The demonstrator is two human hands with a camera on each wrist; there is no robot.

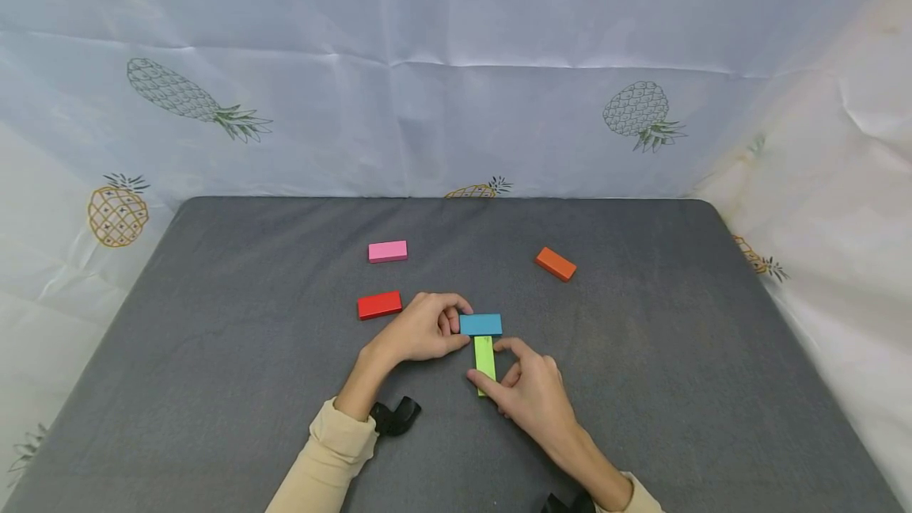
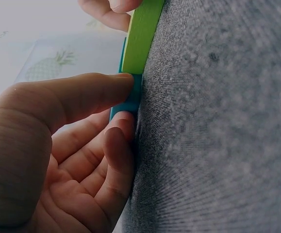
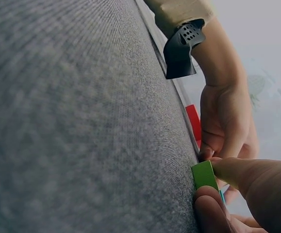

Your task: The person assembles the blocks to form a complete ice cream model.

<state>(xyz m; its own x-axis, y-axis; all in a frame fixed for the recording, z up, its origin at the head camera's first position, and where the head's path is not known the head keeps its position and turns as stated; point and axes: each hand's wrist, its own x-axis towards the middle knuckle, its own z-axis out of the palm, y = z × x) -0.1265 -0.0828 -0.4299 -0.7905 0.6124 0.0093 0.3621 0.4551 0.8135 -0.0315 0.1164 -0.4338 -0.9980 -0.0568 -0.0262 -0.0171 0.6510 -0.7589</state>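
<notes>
A blue block (image 1: 480,325) lies crosswise on the grey cloth. Against its near long side stands the end of a lime-green block (image 1: 484,356), so the two form a T shape. My left hand (image 1: 426,328) pinches the blue block at its left end, thumb on the near side. In the left wrist view the thumb presses the blue block (image 2: 132,92) right beside the green block (image 2: 144,36). My right hand (image 1: 533,388) grips the green block between thumb and forefinger, as the right wrist view shows at the block's near end (image 3: 204,175).
Behind and left of the hands lie a red block (image 1: 380,305) and a pink block (image 1: 388,252). An orange block (image 1: 556,264) lies at an angle at the back right. The grey table (image 1: 641,323) ends at a pineapple-print curtain (image 1: 399,125).
</notes>
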